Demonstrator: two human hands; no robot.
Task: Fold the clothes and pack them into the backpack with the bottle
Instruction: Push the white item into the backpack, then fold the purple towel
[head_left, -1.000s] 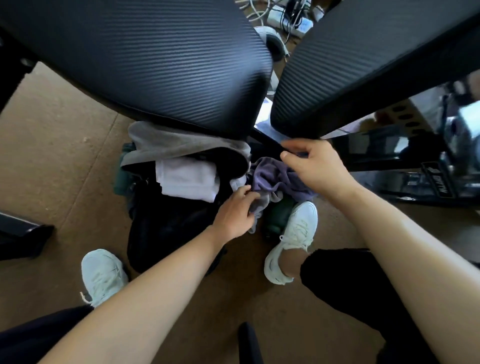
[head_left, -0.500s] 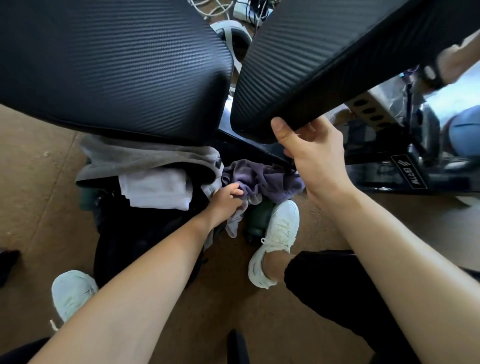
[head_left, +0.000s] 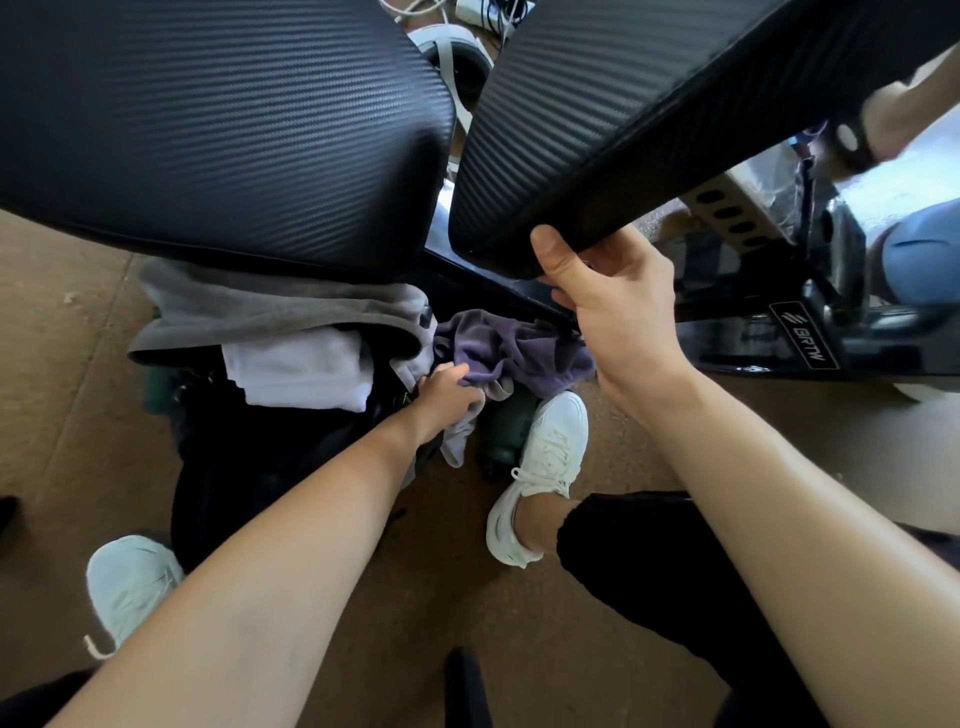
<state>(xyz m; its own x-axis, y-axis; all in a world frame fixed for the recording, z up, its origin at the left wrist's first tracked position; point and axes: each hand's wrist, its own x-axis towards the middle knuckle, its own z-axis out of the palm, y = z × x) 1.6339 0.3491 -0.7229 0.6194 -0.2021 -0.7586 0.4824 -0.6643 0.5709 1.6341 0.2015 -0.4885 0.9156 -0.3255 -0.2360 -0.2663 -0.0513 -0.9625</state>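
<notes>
The purple garment (head_left: 524, 348) lies in a crumpled heap on the floor (head_left: 62, 415), tucked under the gap between two padded bench cushions, with a paler fold hanging off its near edge. It looks like soft, brushed knit, light and limp, so it should bunch and stretch rather than slide as one piece. A hold on one edge will probably drag the rest behind it; gathering a seam or the collar would likely serve better before folding. The left hand (head_left: 447, 397) has its fingers curled into that near edge, gripping a bunch of cloth. Just beneath the heap a dark green bottle (head_left: 506, 431) lies beside the right shoe (head_left: 545, 457) — smooth, rigid and partly covered by fabric. To the left, a grey garment (head_left: 270, 312) and a folded white one (head_left: 301, 369) rest on what appears to be the black backpack (head_left: 249, 467), whose opening cannot be made out. The right hand (head_left: 618, 312) clamps the lower corner of the right cushion (head_left: 649, 104), thumb pressed on its face and fingers wrapped beneath. Both that and the left cushion (head_left: 223, 130) are black with a fine ribbed, carbon-weave texture and rounded edges. A glossy black metal frame (head_left: 800, 338) runs below — the floor is brown and matte.
</notes>
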